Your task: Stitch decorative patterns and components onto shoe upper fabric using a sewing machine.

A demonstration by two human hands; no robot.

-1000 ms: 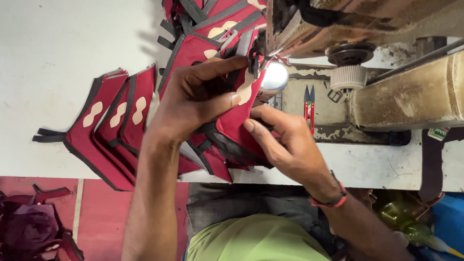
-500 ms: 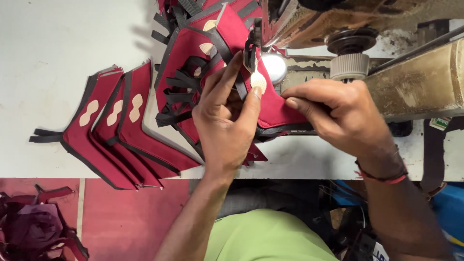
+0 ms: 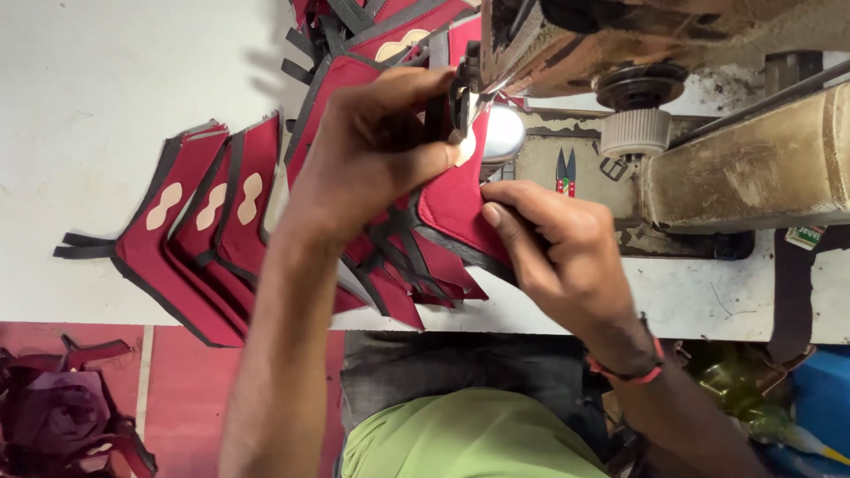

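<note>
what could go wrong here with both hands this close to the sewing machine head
The left hand pinches the red fabric piece right at the presser foot, so a fingertip could be caught if the machine runs. The right hand grips only the lower edge, so the piece may twist and the seam wander. Loose black straps hang below and could snag.

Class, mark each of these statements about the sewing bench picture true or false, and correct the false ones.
1. Both hands hold a red fabric piece with black edging at the sewing machine. True.
2. The right hand wears a red wristband. True.
3. The small red-handled snips are in the left hand. False: they lie on the machine bed, untouched.
4. The stacked red pieces on the white table carry blue patches. False: the patches are cream.
</note>
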